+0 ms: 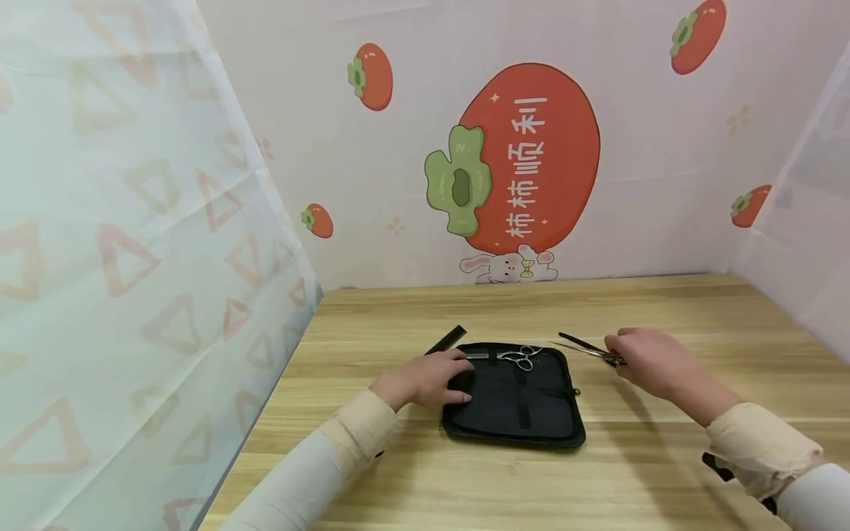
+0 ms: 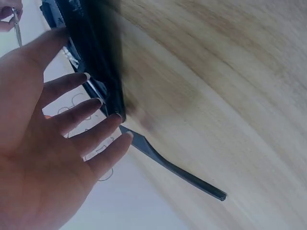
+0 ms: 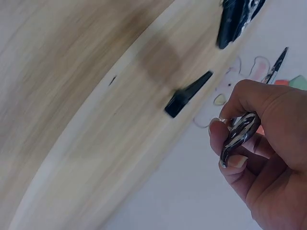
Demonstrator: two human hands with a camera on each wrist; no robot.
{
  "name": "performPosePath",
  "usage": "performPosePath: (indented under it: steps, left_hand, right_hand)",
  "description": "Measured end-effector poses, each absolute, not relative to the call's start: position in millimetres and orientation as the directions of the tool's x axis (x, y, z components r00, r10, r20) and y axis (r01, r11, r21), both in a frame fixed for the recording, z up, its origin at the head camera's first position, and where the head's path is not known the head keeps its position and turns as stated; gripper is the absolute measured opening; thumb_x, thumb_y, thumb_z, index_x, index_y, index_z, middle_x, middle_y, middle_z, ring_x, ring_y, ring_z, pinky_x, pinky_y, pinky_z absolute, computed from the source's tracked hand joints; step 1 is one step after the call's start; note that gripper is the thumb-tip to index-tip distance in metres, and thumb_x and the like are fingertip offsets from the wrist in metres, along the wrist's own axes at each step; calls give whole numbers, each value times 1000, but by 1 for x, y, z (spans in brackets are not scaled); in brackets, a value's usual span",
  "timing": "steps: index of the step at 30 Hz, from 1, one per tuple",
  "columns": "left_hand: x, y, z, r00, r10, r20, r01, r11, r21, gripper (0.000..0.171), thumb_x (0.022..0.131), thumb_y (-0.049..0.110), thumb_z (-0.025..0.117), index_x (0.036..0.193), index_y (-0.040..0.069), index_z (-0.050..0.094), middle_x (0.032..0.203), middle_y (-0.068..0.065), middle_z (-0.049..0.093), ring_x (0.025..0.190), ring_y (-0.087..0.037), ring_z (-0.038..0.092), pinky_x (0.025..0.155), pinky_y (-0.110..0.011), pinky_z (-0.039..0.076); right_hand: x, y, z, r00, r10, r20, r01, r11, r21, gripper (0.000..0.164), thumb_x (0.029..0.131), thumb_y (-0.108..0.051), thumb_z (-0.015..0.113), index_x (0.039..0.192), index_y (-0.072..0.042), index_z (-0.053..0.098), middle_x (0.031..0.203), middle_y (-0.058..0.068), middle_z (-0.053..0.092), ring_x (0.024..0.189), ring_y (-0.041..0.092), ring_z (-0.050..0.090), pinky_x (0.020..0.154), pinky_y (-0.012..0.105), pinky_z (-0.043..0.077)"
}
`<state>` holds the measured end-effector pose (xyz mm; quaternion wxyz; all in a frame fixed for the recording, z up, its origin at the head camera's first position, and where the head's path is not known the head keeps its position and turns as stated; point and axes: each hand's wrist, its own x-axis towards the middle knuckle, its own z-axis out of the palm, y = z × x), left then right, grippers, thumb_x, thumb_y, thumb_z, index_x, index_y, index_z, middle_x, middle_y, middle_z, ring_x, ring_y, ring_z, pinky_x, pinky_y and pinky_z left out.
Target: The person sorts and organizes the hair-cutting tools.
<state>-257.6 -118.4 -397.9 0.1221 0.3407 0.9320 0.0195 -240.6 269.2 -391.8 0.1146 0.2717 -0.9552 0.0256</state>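
A black zip case [image 1: 544, 405] lies open on the wooden table, with silver scissors [image 1: 523, 357] lying along its far edge under a strap. My left hand [image 1: 432, 377] is at the case's left side, fingers spread and loosely extended; in the left wrist view its fingertips are right by the case's edge. My right hand [image 1: 654, 365], right of the case, grips a second pair of shiny scissors [image 3: 242, 132] by the handles. Their blades point left in the head view, above the table. A black clip-like piece [image 3: 189, 93] lies on the table near the right hand.
Behind the left hand lies a slim black tool [image 2: 177, 175], its far end [image 1: 446, 339] showing beyond the hand. A patterned cloth wall [image 1: 398, 258] rises at the table's back edge, and another cloth [image 1: 166, 295] hangs along the left side.
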Motion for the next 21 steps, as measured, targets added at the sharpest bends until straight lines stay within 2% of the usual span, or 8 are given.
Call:
performPosePath:
  steps: [6,13,15,18,21]
  left_hand:
    - [-253,-109,-389,-729,677,-97,673,736,74,50,103,41,62,147,18,56,149,-2,53,131,-19,56,106,-39,48]
    - [-241,-90,-375,-669,743,-6,743,669,33,59,104,42,58,155,16,44,149,-3,52,127,-18,58,105,-36,48]
    - [-239,-85,-373,-650,760,11,760,650,13,57,105,42,56,155,15,45,147,-2,53,126,-17,58,105,-33,48]
    - [-237,-81,-374,-623,781,39,782,624,-1,46,107,38,54,146,14,56,135,1,62,121,-14,61,103,-31,49]
    - [-238,-77,-376,-590,803,80,806,591,7,29,108,33,53,126,16,68,115,6,69,108,-10,65,98,-30,51]
  right_hand:
    - [-233,247,-387,-794,-548,262,-558,829,42,30,76,-3,84,77,-19,59,71,-8,49,58,9,45,52,32,41]
    - [-224,218,-378,-774,-580,252,-587,808,55,27,78,-5,82,75,-20,59,72,-8,49,58,9,44,52,32,40]
    - [-221,210,-375,-762,-592,261,-600,798,57,28,78,-4,82,74,-20,59,71,-8,49,58,10,43,52,33,40]
    - [-218,200,-371,-750,-602,272,-609,790,68,29,77,-6,84,72,-20,59,70,-7,49,58,11,45,53,35,41]
    - [-216,192,-369,-747,-608,270,-614,786,73,26,76,-9,87,74,-20,63,71,-7,52,60,13,49,54,36,44]
